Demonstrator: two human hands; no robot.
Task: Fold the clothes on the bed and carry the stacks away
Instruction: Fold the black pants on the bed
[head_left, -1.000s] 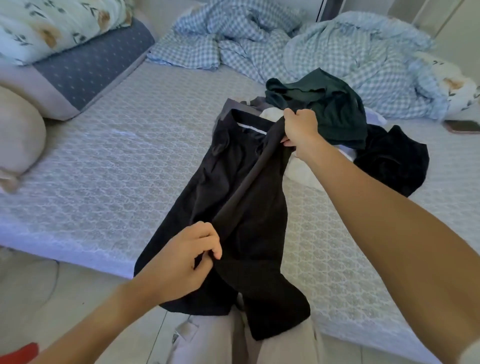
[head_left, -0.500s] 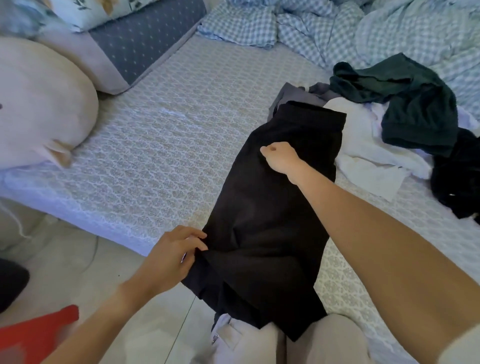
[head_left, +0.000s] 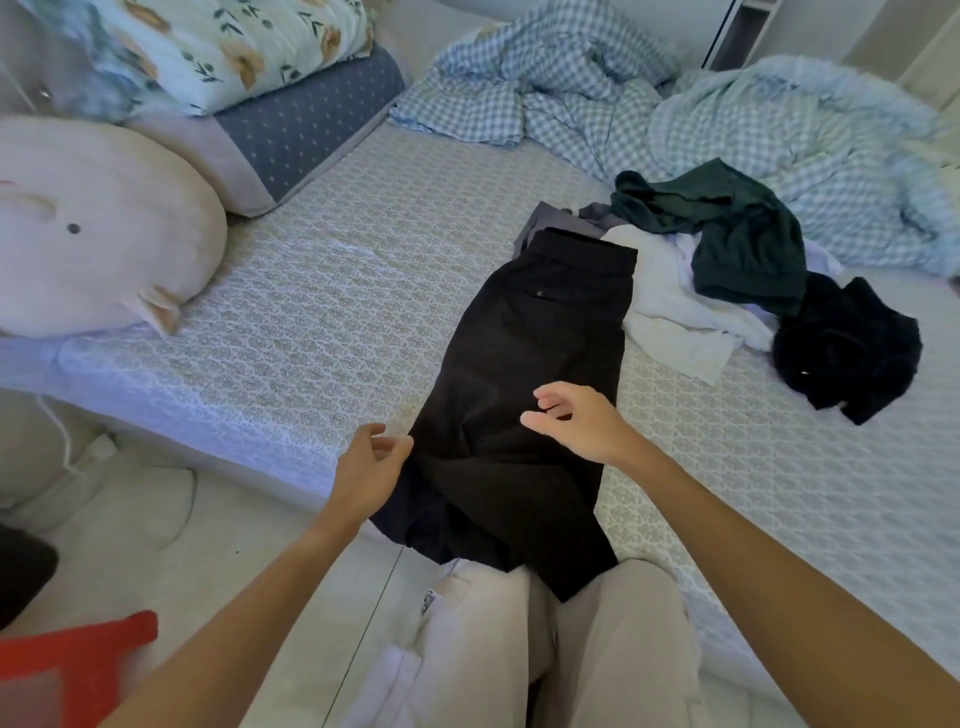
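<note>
Black trousers (head_left: 524, 374) lie folded lengthwise on the bed (head_left: 322, 291), waistband far, legs hanging over the near edge onto my lap. My left hand (head_left: 371, 465) hovers at the trousers' left edge with loosely curled fingers, holding nothing. My right hand (head_left: 576, 418) floats just above the middle of the trousers, fingers relaxed and spread. To the right lies a pile: a white garment (head_left: 670, 312), a dark green one (head_left: 737, 234), a black one (head_left: 847, 348) and a grey one (head_left: 556, 221) under the waistband.
A crumpled blue checked duvet (head_left: 701, 104) fills the bed's far side. A pink plush pillow (head_left: 93, 228) and stacked pillows (head_left: 249, 78) sit at the left. The floor and a red object (head_left: 67, 665) are at lower left.
Both hands have let go of the trousers. The right hand has drawn back from the waistband toward me, and the trousers now lie folded flat.
</note>
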